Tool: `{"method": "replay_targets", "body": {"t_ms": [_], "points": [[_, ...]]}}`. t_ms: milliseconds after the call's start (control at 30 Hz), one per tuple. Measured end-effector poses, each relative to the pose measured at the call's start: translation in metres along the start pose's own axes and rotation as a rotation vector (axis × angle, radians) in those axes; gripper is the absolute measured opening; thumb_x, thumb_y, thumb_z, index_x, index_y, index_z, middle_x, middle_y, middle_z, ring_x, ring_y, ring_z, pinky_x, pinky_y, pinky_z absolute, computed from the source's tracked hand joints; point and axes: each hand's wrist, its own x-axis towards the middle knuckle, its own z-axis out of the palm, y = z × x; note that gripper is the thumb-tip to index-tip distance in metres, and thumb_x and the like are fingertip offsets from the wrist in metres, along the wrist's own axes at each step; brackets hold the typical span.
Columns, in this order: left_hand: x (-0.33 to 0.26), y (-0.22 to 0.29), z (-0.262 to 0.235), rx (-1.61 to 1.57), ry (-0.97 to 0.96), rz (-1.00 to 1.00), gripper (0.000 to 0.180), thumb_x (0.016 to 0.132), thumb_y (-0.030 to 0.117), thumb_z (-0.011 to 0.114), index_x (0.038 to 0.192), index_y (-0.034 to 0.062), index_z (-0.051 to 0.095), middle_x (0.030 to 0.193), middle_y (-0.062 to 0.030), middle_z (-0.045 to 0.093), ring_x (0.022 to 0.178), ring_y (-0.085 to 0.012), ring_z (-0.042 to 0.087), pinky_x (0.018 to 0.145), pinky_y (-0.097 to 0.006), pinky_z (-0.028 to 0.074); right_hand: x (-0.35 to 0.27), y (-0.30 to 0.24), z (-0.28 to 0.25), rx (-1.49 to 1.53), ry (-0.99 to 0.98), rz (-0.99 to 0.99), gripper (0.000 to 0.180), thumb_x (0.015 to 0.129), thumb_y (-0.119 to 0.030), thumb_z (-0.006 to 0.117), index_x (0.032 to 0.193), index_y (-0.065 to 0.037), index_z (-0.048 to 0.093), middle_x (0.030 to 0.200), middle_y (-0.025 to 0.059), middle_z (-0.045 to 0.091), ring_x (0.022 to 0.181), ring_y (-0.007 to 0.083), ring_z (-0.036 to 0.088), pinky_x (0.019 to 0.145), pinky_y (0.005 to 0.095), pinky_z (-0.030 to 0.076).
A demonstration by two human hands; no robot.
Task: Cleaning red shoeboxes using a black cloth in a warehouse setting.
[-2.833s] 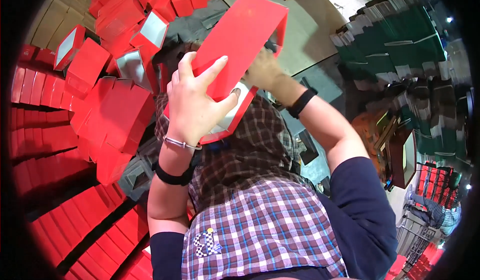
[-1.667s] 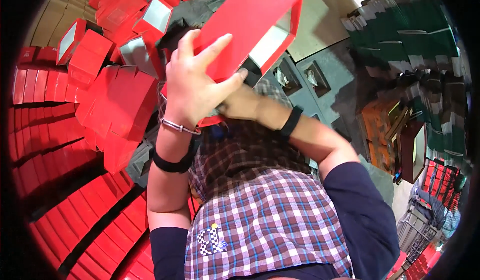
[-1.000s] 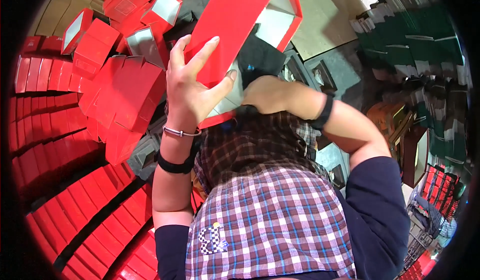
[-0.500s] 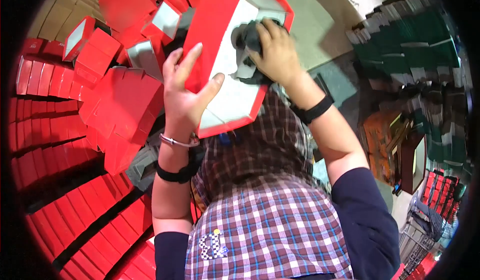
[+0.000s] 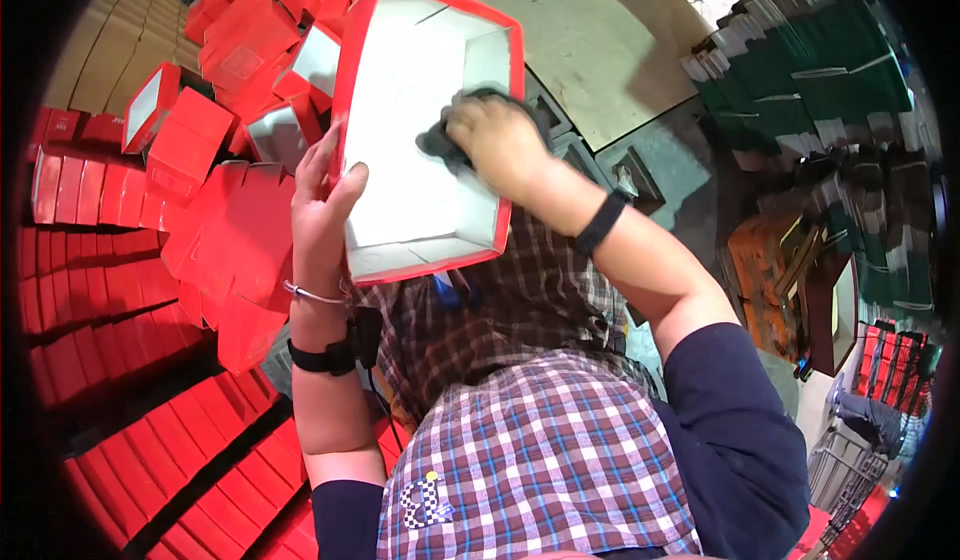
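Note:
A red cardboard box (image 5: 395, 80) with a white inside is tilted up, its open side toward me. My left hand (image 5: 318, 200) grips its left wall, thumb over the rim and fingers along the outer side. Inside the box, near the right wall, my right hand (image 5: 505, 150) is closed around a bunched dark grey cloth (image 5: 437, 148). The cloth touches the white bottom. Motion blurs the right fingers a little.
More red boxes (image 5: 190, 140) lie in a loose heap at the left, above stacked rows of red boxes (image 5: 150, 460). Bundled green cardboard stacks (image 5: 840, 80) stand at the right. A pale board (image 5: 600, 70) lies beyond my right hand, and an orange bundle (image 5: 765, 280) sits lower right.
The box has turned to face me more squarely and shifted left. My left hand has closed on its wall from a spread position. My right hand has moved the cloth down and left.

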Motion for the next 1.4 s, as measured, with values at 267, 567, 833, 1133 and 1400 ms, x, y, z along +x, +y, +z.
{"method": "replay_targets", "body": {"t_ms": [267,567,833,1133,1400], "points": [[-0.015,-0.022,0.02,-0.375,-0.023,-0.205,0.054,0.092,0.02,0.063,0.138,-0.0024,0.048,0.124,-0.0059,0.059,0.105,-0.0104,0.055,0.091,-0.026,0.043,0.118,0.022,-0.018,1.735,0.873,0.891,0.023,0.089,-0.006,0.054,0.112,-0.004,0.06,0.091,0.0084,0.066,0.077,0.0198,0.064,0.065,0.0375,0.054],[-0.041,-0.034,0.05,-0.516,0.055,-0.206,0.046,0.092,0.016,0.06,0.135,0.0003,0.051,0.1,0.0051,0.054,0.087,-0.0052,0.047,0.081,-0.022,0.039,0.125,-0.06,0.011,1.299,0.716,0.511,0.04,0.085,-0.007,0.06,0.122,0.002,0.046,0.115,0.0252,0.054,0.111,0.0426,0.054,0.098,0.0448,0.043],[-0.066,-0.041,0.08,-0.326,0.004,-0.099,0.054,0.091,0.008,0.062,0.141,-0.0019,0.045,0.14,-0.007,0.048,0.121,-0.0139,0.051,0.102,-0.029,0.04,0.109,0.007,-0.006,1.65,1.246,1.286,0.038,0.09,0.004,0.05,0.128,-0.001,0.048,0.117,0.0075,0.06,0.111,0.0209,0.056,0.099,0.0342,0.041],[-0.065,-0.055,0.064,-0.354,-0.053,-0.063,0.054,0.09,0.01,0.062,0.141,0.0023,0.046,0.132,-0.0011,0.048,0.114,-0.0095,0.049,0.097,-0.024,0.04,0.081,-0.026,0.002,1.292,0.599,0.947,0.043,0.085,-0.015,0.058,0.124,0.003,0.051,0.116,0.0214,0.063,0.107,0.0313,0.061,0.096,0.0372,0.044],[-0.016,-0.024,0.036,-0.326,0.247,0.154,0.049,0.09,0.004,0.056,0.139,0.0008,0.047,0.128,-0.0061,0.054,0.116,-0.0164,0.052,0.102,-0.031,0.039,0.024,-0.11,-0.002,1.557,-0.023,0.41,0.039,0.09,-0.013,0.055,0.127,0.0,0.05,0.108,0.0146,0.065,0.103,0.0257,0.061,0.092,0.0372,0.047]]}}
